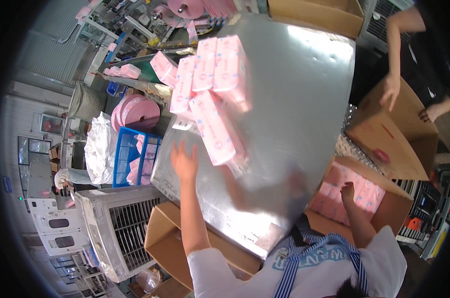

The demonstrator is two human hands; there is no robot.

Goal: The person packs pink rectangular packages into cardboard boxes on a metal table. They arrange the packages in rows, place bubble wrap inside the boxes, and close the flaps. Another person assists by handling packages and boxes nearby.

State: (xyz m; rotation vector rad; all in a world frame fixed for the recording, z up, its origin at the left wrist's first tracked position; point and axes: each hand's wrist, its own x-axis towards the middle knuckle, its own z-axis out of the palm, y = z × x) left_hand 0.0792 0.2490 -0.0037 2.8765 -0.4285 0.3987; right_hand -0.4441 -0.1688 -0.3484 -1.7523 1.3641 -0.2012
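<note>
The left hand (184,161), its grip spread wide, is beside pink packs (212,128) on the metal bench (284,104), their lower edges blurred. The right hand (348,192) partly hides boxed packs (368,197); its grip cannot be made out.

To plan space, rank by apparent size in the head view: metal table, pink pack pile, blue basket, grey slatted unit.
1. Metal table
2. Pink pack pile and grey slatted unit: too alike to rank
3. Blue basket

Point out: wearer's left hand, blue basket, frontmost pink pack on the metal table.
Left hand (185,163), head view: middle of the hand.
Blue basket (122,155), head view: side wall.
Frontmost pink pack (213,130), head view: printed face.
</note>
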